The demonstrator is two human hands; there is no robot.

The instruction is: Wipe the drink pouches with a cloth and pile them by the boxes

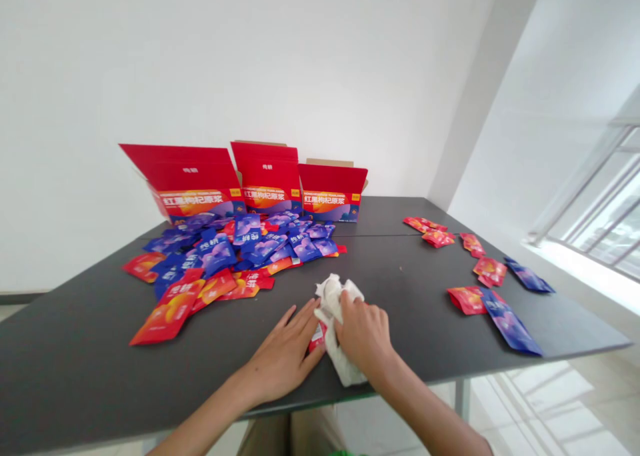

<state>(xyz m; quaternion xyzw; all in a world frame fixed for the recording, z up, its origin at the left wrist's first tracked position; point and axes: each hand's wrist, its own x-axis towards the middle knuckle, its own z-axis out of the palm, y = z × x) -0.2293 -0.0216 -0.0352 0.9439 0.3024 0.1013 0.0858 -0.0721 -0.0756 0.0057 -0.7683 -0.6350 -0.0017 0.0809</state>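
Observation:
Near the front edge of the dark table [410, 323], my right hand [364, 329] presses a crumpled white cloth [345, 366] down with its fingers bent round it. Under the cloth lies a red packet [317, 338], mostly covered; only a part with a white label shows. My left hand [285, 356] lies flat with fingers spread, its fingertips and thumb at the packet's left side. A large heap of blue packets [213, 253] and red packets [170, 309] spreads behind and to the left of my hands.
Three open red boxes stand at the back: left [195, 176], middle [267, 176] and right [333, 193]. On the right side lie scattered red packets [489, 271] and blue packets [510, 323], some near the table's right edge. Behind is a white wall.

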